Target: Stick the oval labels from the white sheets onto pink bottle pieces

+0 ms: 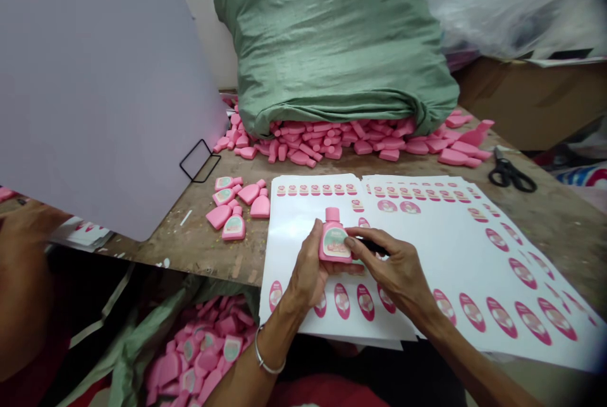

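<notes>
Worn desk (190,255) strewn with pink bottles (327,138)

Before the green sack (341,34), the left hand (306,271) grips a labelled bottle (334,231), likely light, stiff, slick plastic best held by its sides; the right hand (401,268) clasps a dark tool (374,246), fingertips touching the label (334,241). Label sheets (294,236) spread before the sack; brown cardboard (516,103) right of it.

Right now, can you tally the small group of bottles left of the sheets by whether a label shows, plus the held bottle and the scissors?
Bottles showing a label: 3
Bottles showing no label: 3
Held bottle: 1
Scissors: 1
Total: 8
</notes>
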`<state>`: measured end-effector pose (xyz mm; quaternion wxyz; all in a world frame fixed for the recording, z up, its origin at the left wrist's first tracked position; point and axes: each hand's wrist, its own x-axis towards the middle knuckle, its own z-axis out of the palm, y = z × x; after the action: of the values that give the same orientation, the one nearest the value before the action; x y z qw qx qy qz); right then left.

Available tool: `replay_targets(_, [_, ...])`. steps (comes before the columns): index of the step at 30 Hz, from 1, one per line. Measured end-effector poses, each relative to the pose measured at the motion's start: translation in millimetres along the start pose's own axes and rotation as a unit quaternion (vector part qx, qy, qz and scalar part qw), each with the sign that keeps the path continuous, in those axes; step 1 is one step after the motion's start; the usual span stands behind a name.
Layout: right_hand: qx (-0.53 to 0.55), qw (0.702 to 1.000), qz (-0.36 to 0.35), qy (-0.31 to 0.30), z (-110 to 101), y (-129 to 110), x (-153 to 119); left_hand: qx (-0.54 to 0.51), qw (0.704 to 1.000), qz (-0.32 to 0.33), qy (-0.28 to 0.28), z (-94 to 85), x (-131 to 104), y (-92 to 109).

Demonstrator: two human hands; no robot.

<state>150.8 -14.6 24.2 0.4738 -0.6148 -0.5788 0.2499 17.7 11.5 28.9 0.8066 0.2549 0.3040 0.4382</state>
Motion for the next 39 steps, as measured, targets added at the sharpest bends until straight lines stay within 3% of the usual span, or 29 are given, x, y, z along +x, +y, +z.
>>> replay_targets(4, [-0.141, 0.988, -0.046, 0.033, -7, 6, 5, 0.049, 0.998, 0.027, -0.035, -4.1, -5, 4])
replay_targets(7, [-0.167, 0.985, -0.008, 0.029, -12, 4, 10, 0.057, 0.997, 0.002, -0.047, -0.8, -10, 6])
replay_targets(9, [-0.077, 0.996, 0.026, -0.047, -13, 4, 15, 0.072, 0.995, -0.03, -0.067, 5.3, -14, 7])
replay_targets(12, [0.025, 0.984, 0.041, -0.172, -14, 19, 37, 0.118, 0.987, -0.054, -0.092, 7.0, -20, 15])
replay_targets(14, [-0.018, 0.989, 0.049, -0.141, -23, 42, 67, 0.192, 0.979, -0.034, -0.057, -6.2, -20, 25])
replay_targets(15, [-0.068, 0.993, 0.058, -0.082, -31, 55, 86, 0.252, 0.968, -0.01, -0.015, -17.9, -19, 31])
replay_targets(16, [-0.132, 0.988, 0.084, -0.01, -40, 69, 107, 0.33, 0.942, 0.025, 0.053, -32.2, -16, 38])
replay_targets(17, [-0.163, 0.98, 0.109, 0.033, -49, 83, 129, 0.415, 0.897, 0.074, 0.132, -48.3, -13, 46])
replay_targets(19, [-0.204, 0.964, 0.143, 0.093, -64, 107, 172, 0.554, 0.773, 0.167, 0.261, -80.6, -3, 59])
replay_targets(21, [-0.237, 0.944, 0.182, 0.137, -70, 123, 208, 0.659, 0.642, 0.233, 0.314, -104.9, 9, 68])
replay_targets(22, [-0.25, 0.934, 0.201, 0.155, -69, 129, 222, 0.689, 0.592, 0.269, 0.319, -111.9, 14, 70])
replay_targets(23, [-0.261, 0.925, 0.217, 0.168, -67, 133, 233, 0.707, 0.558, 0.301, 0.313, -115.0, 19, 70])
replay_targets(24, [-0.269, 0.919, 0.229, 0.177, -64, 136, 241, 0.713, 0.542, 0.33, 0.3, -114.3, 23, 69])
replay_targets(25, [-0.275, 0.914, 0.235, 0.182, -61, 137, 246, 0.71, 0.543, 0.349, 0.282, -110.2, 25, 66])
replay_targets(27, [-0.282, 0.914, 0.234, 0.175, -57, 138, 248, 0.687, 0.591, 0.346, 0.245, -94.3, 28, 60])
replay_targets(31, [-0.269, 0.937, 0.198, 0.104, -57, 125, 227, 0.567, 0.768, 0.237, 0.181, -50.9, 31, 52])
replay_targets(33, [-0.245, 0.953, 0.169, 0.055, -54, 108, 200, 0.501, 0.837, 0.165, 0.145, -31.3, 35, 48])
replay_targets(35, [-0.207, 0.97, 0.124, 0.014, -43, 85, 161, 0.433, 0.889, 0.115, 0.094, -14.4, 40, 42])
replay_targets(37, [-0.137, 0.989, 0.057, -0.015, -27, 58, 116, 0.366, 0.922, 0.113, 0.063, -0.4, 43, 34])
replay_targets(39, [-0.069, 0.996, 0.006, -0.055, -14, 31, 76, 0.337, 0.931, 0.128, 0.06, 9.5, 42, 27])
